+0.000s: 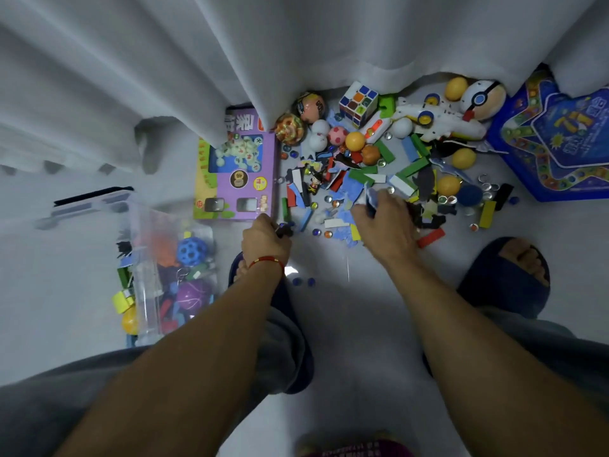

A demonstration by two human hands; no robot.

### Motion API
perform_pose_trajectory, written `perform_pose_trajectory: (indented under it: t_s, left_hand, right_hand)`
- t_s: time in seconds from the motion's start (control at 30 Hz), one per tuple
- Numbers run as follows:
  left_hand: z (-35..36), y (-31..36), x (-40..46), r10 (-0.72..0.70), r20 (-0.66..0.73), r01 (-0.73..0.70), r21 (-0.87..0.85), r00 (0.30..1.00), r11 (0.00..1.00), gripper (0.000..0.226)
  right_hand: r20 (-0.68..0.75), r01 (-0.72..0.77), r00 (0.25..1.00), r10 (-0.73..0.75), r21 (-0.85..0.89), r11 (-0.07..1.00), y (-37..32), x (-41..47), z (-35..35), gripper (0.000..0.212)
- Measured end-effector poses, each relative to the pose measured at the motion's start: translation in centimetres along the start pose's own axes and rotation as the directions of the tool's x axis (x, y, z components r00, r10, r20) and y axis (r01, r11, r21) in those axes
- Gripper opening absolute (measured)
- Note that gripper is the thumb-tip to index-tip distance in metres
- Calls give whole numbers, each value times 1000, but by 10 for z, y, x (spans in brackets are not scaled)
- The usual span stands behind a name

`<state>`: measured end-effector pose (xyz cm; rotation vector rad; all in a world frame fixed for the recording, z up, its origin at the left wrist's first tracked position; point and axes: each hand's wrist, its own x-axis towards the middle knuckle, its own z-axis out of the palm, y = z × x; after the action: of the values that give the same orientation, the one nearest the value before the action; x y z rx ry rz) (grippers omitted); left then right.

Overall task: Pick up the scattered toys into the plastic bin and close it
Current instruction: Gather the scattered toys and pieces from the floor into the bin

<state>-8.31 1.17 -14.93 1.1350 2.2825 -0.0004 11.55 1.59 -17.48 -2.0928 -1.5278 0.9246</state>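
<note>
Left hand [265,239] is closed on small dark bits; right hand [384,222] clutches blue foam scraps [349,189]. Light, floppy: scoop in handfuls. Marbles [382,163] roll.

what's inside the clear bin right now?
The clear bin holds a blue holed ball, a purple ball and small coloured pieces. Its bottom layer is covered.
</note>
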Motion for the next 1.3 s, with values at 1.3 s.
perform_pose_trajectory:
  t_s: [1.3]
  left_hand:
    - [43, -30, -24, 349, 505, -526, 262, 789, 809, 24]
  right_hand:
    - [590, 579, 704, -395, -154, 801, 67, -144, 65, 28]
